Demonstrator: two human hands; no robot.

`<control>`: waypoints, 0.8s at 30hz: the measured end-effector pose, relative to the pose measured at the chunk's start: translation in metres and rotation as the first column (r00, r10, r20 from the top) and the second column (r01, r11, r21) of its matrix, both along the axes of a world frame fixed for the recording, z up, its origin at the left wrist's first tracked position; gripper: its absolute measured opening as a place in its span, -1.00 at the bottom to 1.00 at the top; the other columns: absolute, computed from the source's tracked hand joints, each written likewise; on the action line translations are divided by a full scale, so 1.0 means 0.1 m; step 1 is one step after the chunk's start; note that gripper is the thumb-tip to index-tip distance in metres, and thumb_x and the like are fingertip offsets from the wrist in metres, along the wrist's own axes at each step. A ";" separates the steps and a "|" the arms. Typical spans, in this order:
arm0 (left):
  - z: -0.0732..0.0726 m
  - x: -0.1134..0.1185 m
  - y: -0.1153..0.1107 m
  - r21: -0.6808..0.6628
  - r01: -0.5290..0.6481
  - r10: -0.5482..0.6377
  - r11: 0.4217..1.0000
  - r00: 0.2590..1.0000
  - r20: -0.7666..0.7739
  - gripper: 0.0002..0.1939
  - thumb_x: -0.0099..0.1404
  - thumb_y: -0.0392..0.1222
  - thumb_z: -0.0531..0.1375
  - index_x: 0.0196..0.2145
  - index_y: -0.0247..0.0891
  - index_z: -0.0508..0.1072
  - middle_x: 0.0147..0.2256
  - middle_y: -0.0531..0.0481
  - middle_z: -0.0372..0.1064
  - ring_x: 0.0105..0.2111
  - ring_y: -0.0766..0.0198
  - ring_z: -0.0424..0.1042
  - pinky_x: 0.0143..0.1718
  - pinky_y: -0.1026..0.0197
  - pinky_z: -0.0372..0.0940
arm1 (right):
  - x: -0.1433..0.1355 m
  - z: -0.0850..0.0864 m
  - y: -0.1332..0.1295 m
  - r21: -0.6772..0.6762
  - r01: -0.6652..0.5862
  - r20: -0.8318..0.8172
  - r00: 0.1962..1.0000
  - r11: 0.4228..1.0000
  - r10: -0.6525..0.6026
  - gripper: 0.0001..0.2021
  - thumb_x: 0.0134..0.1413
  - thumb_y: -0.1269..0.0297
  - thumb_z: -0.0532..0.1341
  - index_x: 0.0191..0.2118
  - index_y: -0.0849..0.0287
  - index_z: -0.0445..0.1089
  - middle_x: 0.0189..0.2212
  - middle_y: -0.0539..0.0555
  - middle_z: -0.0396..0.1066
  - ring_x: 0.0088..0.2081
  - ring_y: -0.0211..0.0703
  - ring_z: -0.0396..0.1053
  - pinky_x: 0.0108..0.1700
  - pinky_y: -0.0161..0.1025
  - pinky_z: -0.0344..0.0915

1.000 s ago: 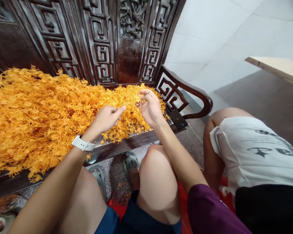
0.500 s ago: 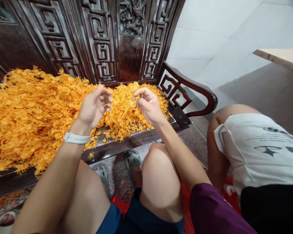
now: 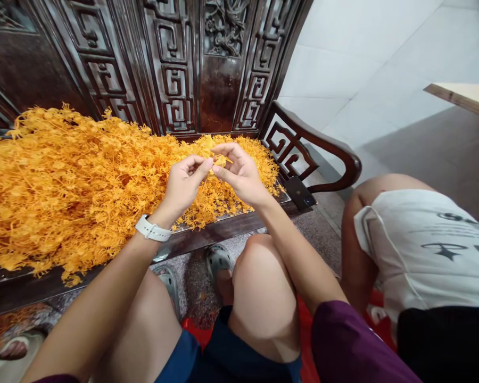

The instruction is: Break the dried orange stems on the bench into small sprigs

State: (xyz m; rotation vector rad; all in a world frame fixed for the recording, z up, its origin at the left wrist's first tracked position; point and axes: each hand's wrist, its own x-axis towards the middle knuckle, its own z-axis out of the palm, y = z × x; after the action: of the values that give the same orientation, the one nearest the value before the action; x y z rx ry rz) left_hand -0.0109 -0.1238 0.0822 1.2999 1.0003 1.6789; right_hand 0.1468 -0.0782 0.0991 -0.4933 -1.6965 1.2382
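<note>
My left hand (image 3: 184, 183), with a white band on its wrist, is closed, thumb and forefinger pinched at the fingertips of my right hand. Between them is a small orange flower-like plastic piece (image 3: 221, 160) with thin prongs. My right hand (image 3: 244, 175) pinches the same piece from the other side, its fingers curled over it. Both hands are above a large heap of similar orange pieces (image 3: 72, 186), which spreads over the seat of a dark carved wooden bench (image 3: 219, 96). The fingers partly hide the held piece.
A dark phone (image 3: 299, 192) lies at the bench's right end, by the curved armrest (image 3: 349, 165). Another person in white shorts (image 3: 419, 239) sits close on my right. A pale board edge (image 3: 463, 101) juts in at upper right. A sandalled foot (image 3: 16, 354) shows at lower left.
My left hand has moved right and met my right hand, which stayed nearly in place. Their fingertips were apart before; now they pinch together at an orange piece. The view has shifted slightly.
</note>
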 end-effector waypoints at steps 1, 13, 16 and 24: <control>-0.01 0.01 0.01 0.005 -0.003 0.002 1.000 0.999 0.050 -0.60 0.29 0.14 0.42 -0.43 -0.24 0.48 -0.52 0.09 0.29 -0.50 0.39 0.25 -0.44 0.31 0.21 | 0.00 0.00 0.00 -0.006 0.004 -0.004 1.000 1.000 -0.004 -0.55 0.09 0.11 0.49 0.03 0.06 0.40 0.02 0.09 0.36 0.07 -0.09 0.32 -0.01 -0.20 0.42; 0.00 -0.07 0.05 -0.058 -0.033 0.051 0.998 0.939 0.341 -0.55 0.12 0.11 0.54 -0.37 -0.20 0.43 -0.40 0.11 0.39 -0.56 0.46 0.28 -0.57 0.35 0.17 | 0.02 0.03 -0.08 -0.207 -0.090 0.175 0.976 0.974 0.127 -0.55 0.15 -0.03 0.47 -0.03 0.13 0.39 -0.23 -0.02 0.38 -0.42 -0.40 0.23 -0.45 -0.35 0.18; 0.02 -0.02 0.03 -0.095 0.019 0.018 0.995 0.930 0.368 -0.60 0.10 0.05 0.56 -0.36 -0.21 0.49 -0.42 0.10 0.43 -0.55 0.45 0.33 -0.55 0.36 0.20 | -0.02 0.03 -0.09 -0.164 -0.029 0.157 0.986 0.986 0.055 -0.57 0.09 -0.01 0.51 -0.21 0.16 0.35 -0.35 -0.06 0.36 -0.43 -0.40 0.21 -0.43 -0.35 0.17; 0.12 0.01 -0.07 -0.119 0.263 -0.168 0.957 0.843 0.511 -0.79 0.41 -0.25 0.33 -0.38 -0.24 0.43 -0.57 0.13 0.29 -0.57 0.45 0.30 -0.49 0.42 0.25 | -0.04 0.03 -0.06 -0.340 -0.101 -0.032 0.995 0.935 0.095 -0.62 0.08 0.08 0.52 -0.33 0.14 0.33 -0.50 -0.10 0.34 -0.50 -0.37 0.24 -0.45 -0.33 0.15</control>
State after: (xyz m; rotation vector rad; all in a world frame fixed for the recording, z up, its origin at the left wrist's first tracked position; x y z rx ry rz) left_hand -0.0100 -0.1306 0.0944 0.7612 0.6503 1.5843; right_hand 0.1423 -0.0840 0.1021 -0.6089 -1.5120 1.6186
